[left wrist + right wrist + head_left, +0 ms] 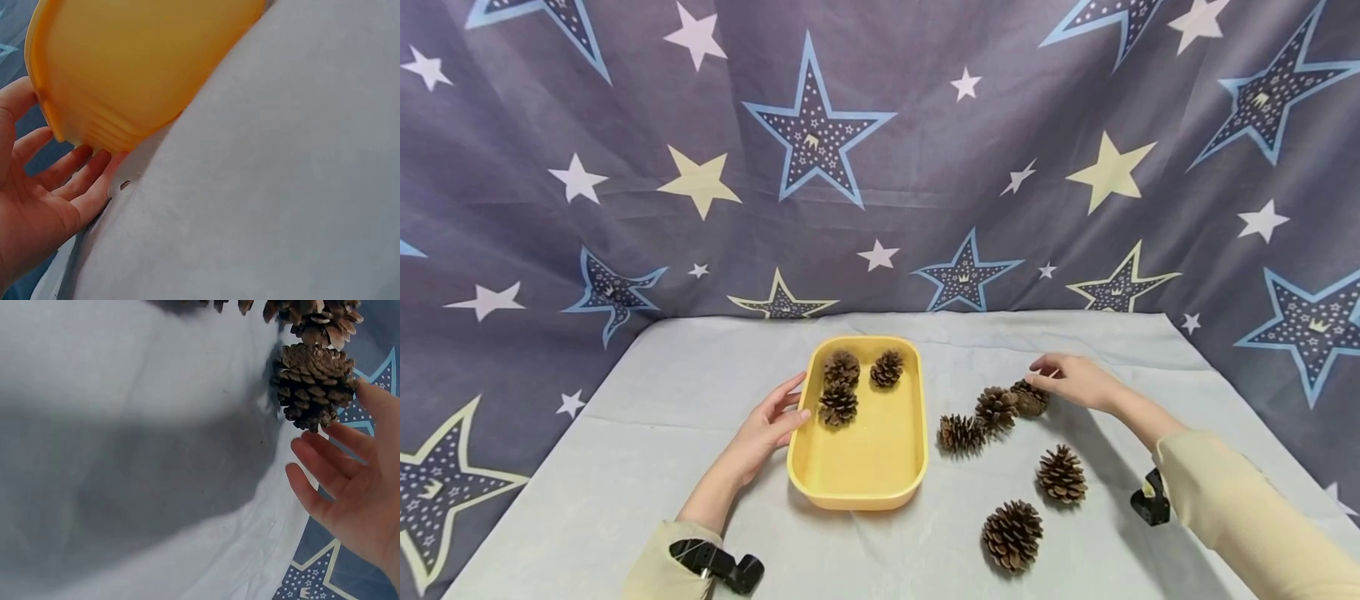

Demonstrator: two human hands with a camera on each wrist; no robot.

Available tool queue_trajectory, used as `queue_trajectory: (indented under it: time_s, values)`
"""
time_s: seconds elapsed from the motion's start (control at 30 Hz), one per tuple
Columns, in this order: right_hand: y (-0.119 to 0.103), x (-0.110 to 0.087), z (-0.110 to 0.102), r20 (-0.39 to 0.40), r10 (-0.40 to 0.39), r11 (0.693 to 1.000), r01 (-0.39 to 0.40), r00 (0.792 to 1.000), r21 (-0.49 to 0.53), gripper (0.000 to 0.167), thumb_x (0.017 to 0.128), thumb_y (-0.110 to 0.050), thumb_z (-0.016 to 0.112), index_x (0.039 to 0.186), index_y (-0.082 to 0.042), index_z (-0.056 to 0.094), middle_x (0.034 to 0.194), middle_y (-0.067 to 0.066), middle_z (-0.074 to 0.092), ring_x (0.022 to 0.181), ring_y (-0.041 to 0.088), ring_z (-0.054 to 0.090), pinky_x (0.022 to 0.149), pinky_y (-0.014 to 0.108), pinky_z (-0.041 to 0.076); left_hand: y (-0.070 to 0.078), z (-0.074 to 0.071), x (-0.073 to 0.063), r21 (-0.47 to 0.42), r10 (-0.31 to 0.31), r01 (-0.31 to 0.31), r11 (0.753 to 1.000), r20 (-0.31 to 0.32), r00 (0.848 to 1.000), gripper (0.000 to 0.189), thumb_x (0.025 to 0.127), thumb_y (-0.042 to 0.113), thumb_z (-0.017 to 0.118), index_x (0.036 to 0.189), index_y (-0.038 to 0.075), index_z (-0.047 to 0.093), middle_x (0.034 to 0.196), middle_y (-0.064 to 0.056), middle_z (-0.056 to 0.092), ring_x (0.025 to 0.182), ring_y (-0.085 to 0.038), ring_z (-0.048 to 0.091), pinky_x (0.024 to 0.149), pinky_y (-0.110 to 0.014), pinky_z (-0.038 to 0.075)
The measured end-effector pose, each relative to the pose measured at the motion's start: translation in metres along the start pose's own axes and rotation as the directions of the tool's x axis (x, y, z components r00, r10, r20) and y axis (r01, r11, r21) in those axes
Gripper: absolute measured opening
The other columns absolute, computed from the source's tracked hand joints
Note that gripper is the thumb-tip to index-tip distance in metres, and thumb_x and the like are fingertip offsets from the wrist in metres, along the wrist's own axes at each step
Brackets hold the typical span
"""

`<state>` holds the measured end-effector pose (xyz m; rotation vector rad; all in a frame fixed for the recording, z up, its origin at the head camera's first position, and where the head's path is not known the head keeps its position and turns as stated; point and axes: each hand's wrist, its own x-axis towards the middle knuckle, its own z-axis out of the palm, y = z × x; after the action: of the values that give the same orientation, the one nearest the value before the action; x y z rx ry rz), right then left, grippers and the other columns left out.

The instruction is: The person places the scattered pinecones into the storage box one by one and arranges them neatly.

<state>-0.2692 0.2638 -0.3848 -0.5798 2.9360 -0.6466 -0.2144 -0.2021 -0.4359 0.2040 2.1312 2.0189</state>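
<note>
My left hand (775, 421) holds the left side of a yellow plastic tub (857, 475), thumb over the rim and fingers against the outer wall. In the left wrist view, the fingertips touch the tub's ribbed side (109, 125). Three brown pinecones (838, 406) lie inside, toward its far end. Over on the right, my right hand (1078, 382) is at the farthest loose pinecone (1032, 400). Seen from the right wrist, its thumb and index finger are beside that pinecone (315, 384), other fingers loosely extended; whether they grip it is unclear.
Two pinecones, one spiky (961, 435) and one rounder (996, 408), sit in a row beside the reached one. Nearer the front are two more pinecones, (1062, 475) and another (1012, 537). A pale cloth (700, 375) covers the table; a star-patterned curtain (880, 208) hangs behind.
</note>
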Motion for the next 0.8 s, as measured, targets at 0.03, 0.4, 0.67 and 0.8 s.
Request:
queue_trajectory:
  time_s: [0.03,0.4,0.67,0.8]
  values:
    - [0.0006,-0.0006,0.0000,0.014,0.006,1.000,-0.007,1.000,0.019,0.050,0.090,-0.040,0.051,0.119,0.002,0.055,0.102,0.013,0.064,0.093,0.027,0.061,0.082,0.044,0.050,0.0001,0.0001,-0.0002,-0.001,0.001,-0.001,1.000,-0.001,1.000,0.063,0.088,0.017,0.058,0.143,0.022,0.027,0.135,-0.018,0.037,0.113,-0.029,0.049,0.086,-0.036,0.052]
    - [0.0036,-0.0039,0.0011,0.076,0.016,0.988,-0.027,0.997,0.151,0.054,0.084,-0.040,0.061,0.121,-0.001,0.054,0.102,0.010,0.064,0.092,0.024,0.060,0.083,0.041,0.050,-0.0004,0.0003,-0.0003,0.001,-0.001,0.001,1.000,0.002,1.000,0.063,0.088,0.017,0.058,0.144,0.022,0.027,0.136,-0.018,0.037,0.113,-0.030,0.049,0.086,-0.036,0.052]
    - [0.0035,-0.0056,0.0015,0.063,-0.009,0.983,-0.003,0.998,0.182,0.056,0.079,-0.037,0.068,0.120,0.000,0.054,0.099,0.008,0.064,0.089,0.019,0.059,0.081,0.035,0.050,0.0000,0.0000,-0.0001,0.002,0.001,-0.001,1.000,0.004,1.000,0.063,0.089,0.018,0.057,0.144,0.022,0.027,0.136,-0.018,0.037,0.113,-0.029,0.049,0.088,-0.036,0.051]
    - [0.0035,-0.0068,0.0013,0.087,-0.005,0.986,-0.010,0.996,0.167,0.055,0.082,-0.040,0.064,0.119,-0.001,0.055,0.104,0.011,0.063,0.094,0.023,0.059,0.084,0.040,0.050,-0.0001,-0.0002,0.0002,-0.001,0.004,-0.004,1.000,0.004,1.000,0.063,0.088,0.018,0.057,0.144,0.022,0.026,0.136,-0.018,0.037,0.113,-0.030,0.049,0.088,-0.036,0.051]
